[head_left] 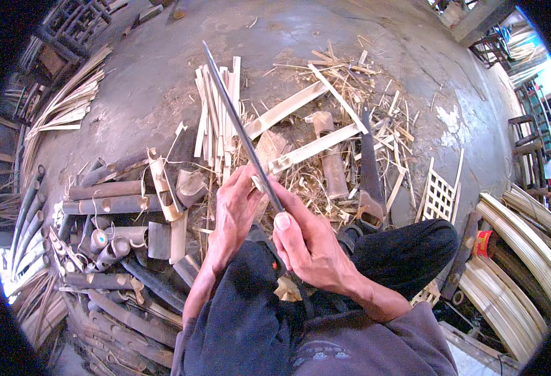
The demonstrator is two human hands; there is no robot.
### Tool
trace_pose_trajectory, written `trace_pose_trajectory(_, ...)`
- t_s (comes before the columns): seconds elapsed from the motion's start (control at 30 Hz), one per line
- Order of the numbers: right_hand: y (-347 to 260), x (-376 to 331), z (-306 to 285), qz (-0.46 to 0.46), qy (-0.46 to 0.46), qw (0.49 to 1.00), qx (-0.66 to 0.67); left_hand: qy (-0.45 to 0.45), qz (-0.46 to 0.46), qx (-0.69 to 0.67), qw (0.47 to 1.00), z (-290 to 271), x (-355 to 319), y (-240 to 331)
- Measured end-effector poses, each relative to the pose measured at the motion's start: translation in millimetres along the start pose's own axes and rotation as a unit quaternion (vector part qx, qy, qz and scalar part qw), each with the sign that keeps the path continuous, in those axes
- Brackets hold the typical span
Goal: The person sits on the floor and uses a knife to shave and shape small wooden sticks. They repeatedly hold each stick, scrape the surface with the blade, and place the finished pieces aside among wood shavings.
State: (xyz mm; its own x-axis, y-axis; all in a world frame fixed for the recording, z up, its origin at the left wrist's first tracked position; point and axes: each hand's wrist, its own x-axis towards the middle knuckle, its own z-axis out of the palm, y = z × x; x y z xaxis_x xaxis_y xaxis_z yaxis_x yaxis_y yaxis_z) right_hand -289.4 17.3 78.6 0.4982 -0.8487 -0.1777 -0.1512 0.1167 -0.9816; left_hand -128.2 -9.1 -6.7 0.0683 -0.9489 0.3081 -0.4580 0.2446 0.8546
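Observation:
My right hand point(313, 247) is wrapped round the handle end of a long, narrow-bladed knife point(238, 125), its thumb on top. The blade points up and away to the left. Against the blade's near part my left hand point(233, 203) is closed, pinching a pale bamboo piece point(258, 183). Just beyond the blade a split bamboo strip point(316, 148) runs off to the right; whether it is the same piece, I cannot tell. A bundle of thin bamboo slats point(216, 119) lies past my left hand.
Shavings point(313, 182) and offcuts cover the floor ahead. A handsaw point(369, 169) lies by my right knee. Dark bamboo tubes point(116, 205) are piled at left. A slatted lattice point(439, 195) and bundled long strips point(507, 294) are at right; more slats point(69, 106) lie far left.

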Motion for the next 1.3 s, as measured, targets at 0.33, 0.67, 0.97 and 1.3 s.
trace_pose_trajectory(0.33,-5.8,0.6,0.4,-0.028,-0.001,0.996,-0.087,0.072,-0.073,-0.117,0.988,19.7,-13.7,-3.8)
trace_pose_trajectory(0.67,35.2,11.1,26.0,-0.122,0.038,0.989,-0.072,0.095,-0.105,-0.058,0.988,15.3,-50.5,-47.4)
trace_pose_trajectory(0.97,77.3,11.1,53.6,-0.064,-0.015,0.993,-0.095,0.251,-0.096,0.087,0.959,-22.2,-58.9,31.1)
trace_pose_trajectory(1.3,234.7,33.9,48.8,0.089,0.063,0.989,-0.103,0.311,-0.233,0.045,0.92,-66.6,-59.1,5.3)
